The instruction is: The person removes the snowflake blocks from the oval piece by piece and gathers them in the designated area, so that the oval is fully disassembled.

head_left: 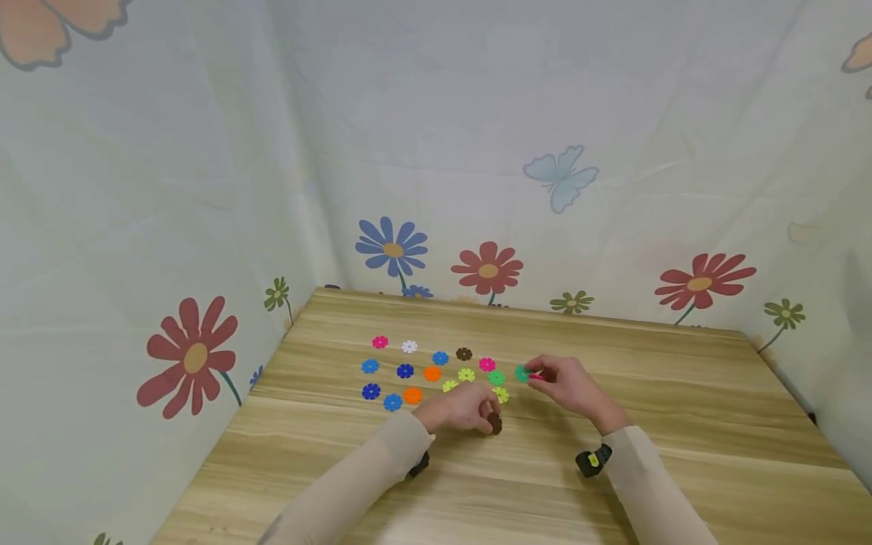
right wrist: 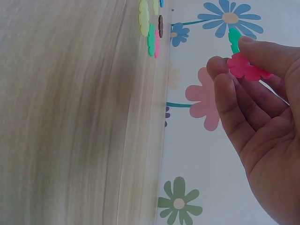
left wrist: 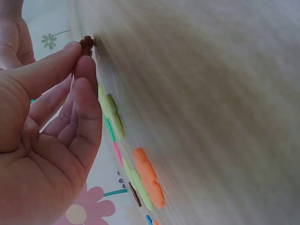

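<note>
My left hand (head_left: 459,406) pinches a brown flower-shaped plastic disc (head_left: 495,423) between thumb and fingertips. In the left wrist view that brown disc (left wrist: 86,45) is seen edge-on, low over the tabletop. To the right, my right hand (head_left: 572,384) holds a pink notched disc (right wrist: 246,68) between thumb and fingers, raised off the table. A green disc (right wrist: 234,40) sticks out beyond the pink one at the same fingertips; I cannot tell whether the two are joined. Beside my left hand lies a yellow-green disc (head_left: 501,395), and a light green disc (head_left: 496,378) sits between the hands.
More discs lie flat in loose rows on the wooden table (head_left: 681,393), among them an orange disc (head_left: 412,395), a dark blue disc (head_left: 371,391), a white disc (head_left: 409,347) and another brown disc (head_left: 464,353). A flower-printed curtain (head_left: 436,151) stands behind the table.
</note>
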Motion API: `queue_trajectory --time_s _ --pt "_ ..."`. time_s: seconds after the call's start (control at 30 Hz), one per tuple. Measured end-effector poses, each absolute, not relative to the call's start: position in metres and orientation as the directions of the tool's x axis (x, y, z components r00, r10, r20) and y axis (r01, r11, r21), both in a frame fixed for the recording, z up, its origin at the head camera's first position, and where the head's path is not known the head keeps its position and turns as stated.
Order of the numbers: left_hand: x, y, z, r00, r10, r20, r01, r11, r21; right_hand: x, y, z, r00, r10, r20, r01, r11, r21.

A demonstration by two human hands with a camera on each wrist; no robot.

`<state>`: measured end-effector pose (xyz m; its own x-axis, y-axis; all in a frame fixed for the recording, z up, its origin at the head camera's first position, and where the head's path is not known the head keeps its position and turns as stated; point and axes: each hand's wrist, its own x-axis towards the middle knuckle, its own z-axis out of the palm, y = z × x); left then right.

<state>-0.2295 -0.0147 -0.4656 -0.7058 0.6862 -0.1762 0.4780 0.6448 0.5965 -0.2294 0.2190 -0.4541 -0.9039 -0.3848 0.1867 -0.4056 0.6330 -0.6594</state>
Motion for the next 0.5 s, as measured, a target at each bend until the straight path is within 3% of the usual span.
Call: queue_trajectory --time_s 0.27,0.5 --pt "-0.2313 -0.0168 -0.468 -0.712 0.679 -0.178 0.479 0.655 0.584 -0.2298 0.2183 -0.4554 -0.913 -0.369 0.174 -0.387 0.646 -0.658" --pt "-0.2375 -0.0187 -0.4695 -0.787 0.608 -0.104 0.414 0.646 0.641 -0.2296 0.2159 -0.4564 -0.91 -0.375 0.177 -0.39 0.63 -0.672"
